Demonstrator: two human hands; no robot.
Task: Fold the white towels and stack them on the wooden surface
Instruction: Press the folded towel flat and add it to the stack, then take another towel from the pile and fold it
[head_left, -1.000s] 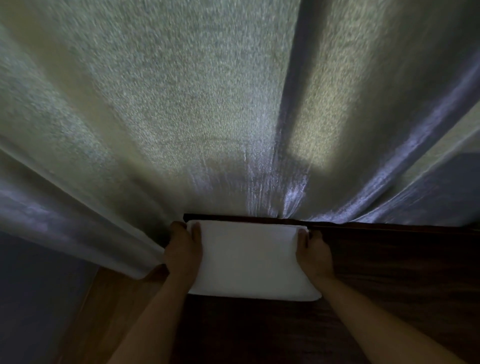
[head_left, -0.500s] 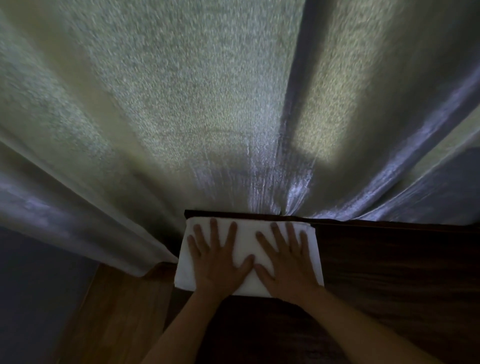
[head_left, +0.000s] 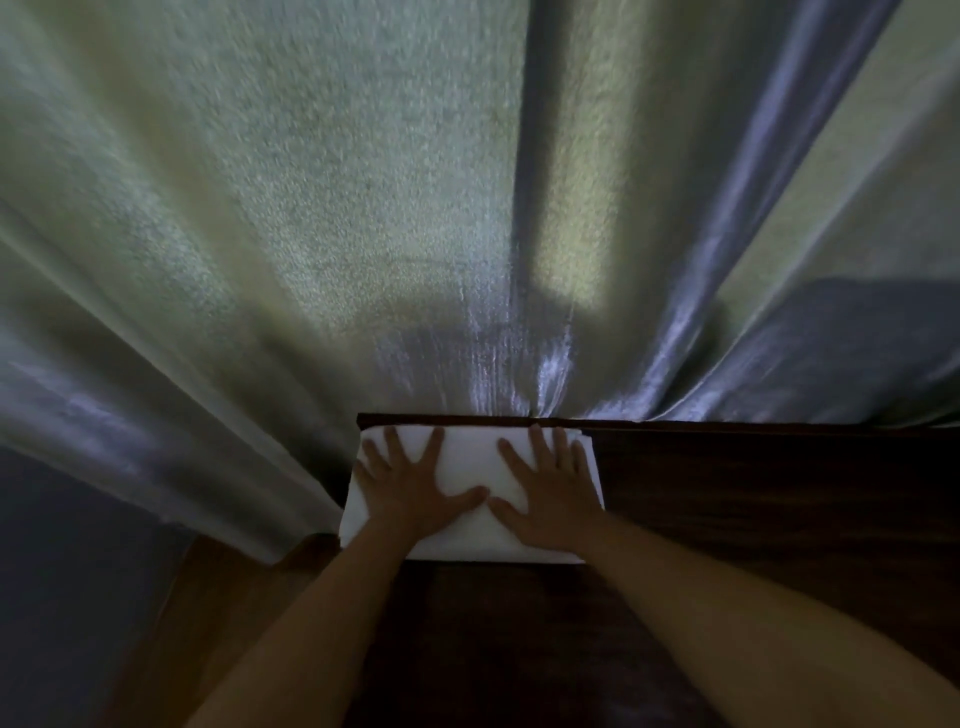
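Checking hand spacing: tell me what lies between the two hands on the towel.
In the head view, only bare white towel shows between the left hand and right hand; their thumb tips nearly meet near the middle.

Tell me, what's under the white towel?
The folded white towel lies on the dark wooden surface, at its far left corner. The left hand and right hand press flat on top. Anything underneath it is hidden.

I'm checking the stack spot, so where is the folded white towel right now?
In the head view the folded white towel lies at the far left corner of the dark wooden surface, against the curtain, with the left hand and right hand pressed flat on it.
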